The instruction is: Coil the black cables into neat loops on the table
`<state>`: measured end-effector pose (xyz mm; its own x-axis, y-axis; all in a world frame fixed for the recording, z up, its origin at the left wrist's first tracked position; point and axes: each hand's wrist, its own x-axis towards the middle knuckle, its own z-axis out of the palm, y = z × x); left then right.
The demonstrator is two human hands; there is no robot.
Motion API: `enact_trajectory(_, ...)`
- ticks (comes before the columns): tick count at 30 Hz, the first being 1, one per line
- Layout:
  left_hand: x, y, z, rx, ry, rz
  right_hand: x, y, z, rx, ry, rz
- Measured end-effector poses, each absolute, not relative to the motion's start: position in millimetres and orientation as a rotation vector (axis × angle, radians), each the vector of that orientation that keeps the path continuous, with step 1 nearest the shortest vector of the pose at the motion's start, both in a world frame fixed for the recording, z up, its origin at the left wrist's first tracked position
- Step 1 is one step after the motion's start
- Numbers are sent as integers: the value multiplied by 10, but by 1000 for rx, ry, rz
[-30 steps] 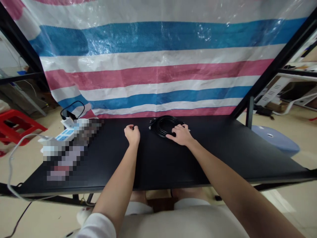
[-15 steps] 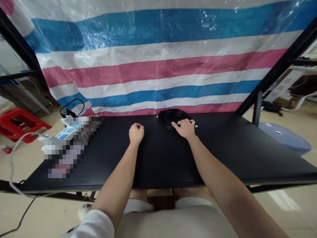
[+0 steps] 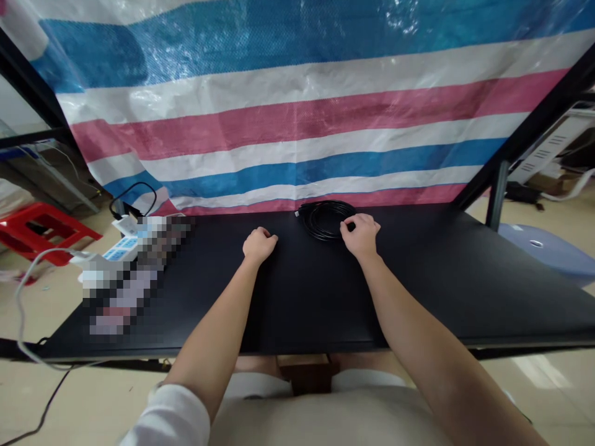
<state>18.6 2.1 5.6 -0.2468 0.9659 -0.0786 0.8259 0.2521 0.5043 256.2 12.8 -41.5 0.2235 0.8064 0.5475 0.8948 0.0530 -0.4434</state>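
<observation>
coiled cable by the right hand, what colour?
The cable is black, with a small pale end; best seen in the head view.

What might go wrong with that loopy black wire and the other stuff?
The coiled black cable might slip out of shape, since only the right hand is at it; the left hand is apart. Also, the white cord loops out past the black table's left edge, so someone passing could perhaps snag it.
</observation>
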Motion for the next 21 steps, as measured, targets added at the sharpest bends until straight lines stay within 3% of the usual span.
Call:
enact_trajectory(16, 157, 19, 4, 1718, 2177, 544, 2590, 176, -520, -1810, -1270, -333)
enact_trajectory(21, 83, 11, -1, 1687, 2153, 718, 2583, 171, -527, -1820, -1241, -287)
